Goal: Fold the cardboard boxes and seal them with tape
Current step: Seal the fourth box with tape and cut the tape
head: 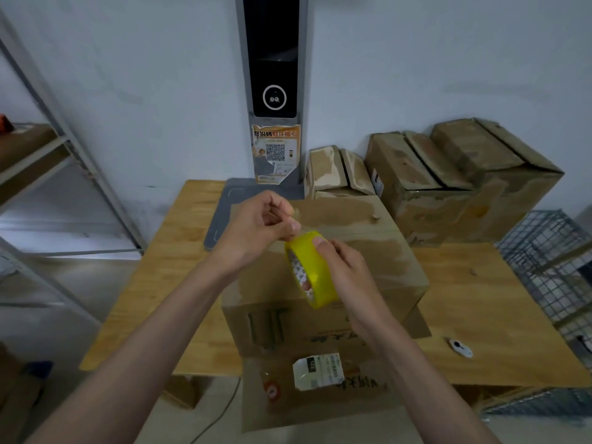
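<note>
My right hand (344, 267) grips the yellow tape roll (310, 270), thumb on its outer face, fingers through the core. My left hand (261, 230) at 11 o'clock of the roll pinches the clear loose tape end between thumb and fingertips. Both are above the cardboard box (362, 251), which sits on the wooden table (166, 257); its near flap hangs over the table edge with a white label (318, 371). Small white cutter (458, 347) at 4 o'clock of the box. More boxes (448, 177) stacked at 1 o'clock, grey scanner stand (272, 91) at 12.
</note>
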Motion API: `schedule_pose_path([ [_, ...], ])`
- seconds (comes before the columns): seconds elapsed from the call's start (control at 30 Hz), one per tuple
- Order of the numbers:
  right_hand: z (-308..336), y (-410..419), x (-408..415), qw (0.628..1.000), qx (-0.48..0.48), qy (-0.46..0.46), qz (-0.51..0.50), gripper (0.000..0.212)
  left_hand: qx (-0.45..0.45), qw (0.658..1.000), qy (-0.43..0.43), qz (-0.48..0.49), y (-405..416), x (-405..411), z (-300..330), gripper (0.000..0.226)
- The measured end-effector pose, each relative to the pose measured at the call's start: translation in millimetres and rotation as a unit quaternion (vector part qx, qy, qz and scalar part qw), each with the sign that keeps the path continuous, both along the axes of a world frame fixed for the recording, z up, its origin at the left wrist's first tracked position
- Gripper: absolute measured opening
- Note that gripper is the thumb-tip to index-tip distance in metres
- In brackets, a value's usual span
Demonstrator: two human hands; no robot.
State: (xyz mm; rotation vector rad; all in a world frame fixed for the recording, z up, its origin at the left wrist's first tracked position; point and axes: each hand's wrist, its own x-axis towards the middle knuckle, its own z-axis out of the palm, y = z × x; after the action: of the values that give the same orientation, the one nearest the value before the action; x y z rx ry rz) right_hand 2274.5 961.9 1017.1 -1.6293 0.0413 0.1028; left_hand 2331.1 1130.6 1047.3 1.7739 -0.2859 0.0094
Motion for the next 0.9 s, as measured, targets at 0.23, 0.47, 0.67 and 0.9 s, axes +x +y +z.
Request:
schedule_pose_path([
  [0.23, 0.1, 10.4, 10.4, 0.995, -0.039, 0.021, 0.094, 0.017, 0.007, 1.0, 0.015, -0.022, 31.9, 44.3, -1.0, 0.021],
  [0.47, 7.3, 56.6, 38.0, 0.997, -0.07, 0.006, 0.013, 0.027, -0.006, 0.988, 0.115, -0.105, 82.2, 120.9, -0.5, 0.017],
  [0.67, 5.9, 118.9, 58.4, 0.983, -0.166, 0.0, -0.083, 0.061, 0.037, 0.973, 0.163, -0.161, 121.1, 189.8, -30.3, 0.017],
  [0.9, -1.8, 141.8, 33.7, 0.973, -0.147, 0.088, -0.156, 0.053, 0.095, 0.975, 0.169, -0.109, 171.3, 272.6, -74.4, 0.017],
])
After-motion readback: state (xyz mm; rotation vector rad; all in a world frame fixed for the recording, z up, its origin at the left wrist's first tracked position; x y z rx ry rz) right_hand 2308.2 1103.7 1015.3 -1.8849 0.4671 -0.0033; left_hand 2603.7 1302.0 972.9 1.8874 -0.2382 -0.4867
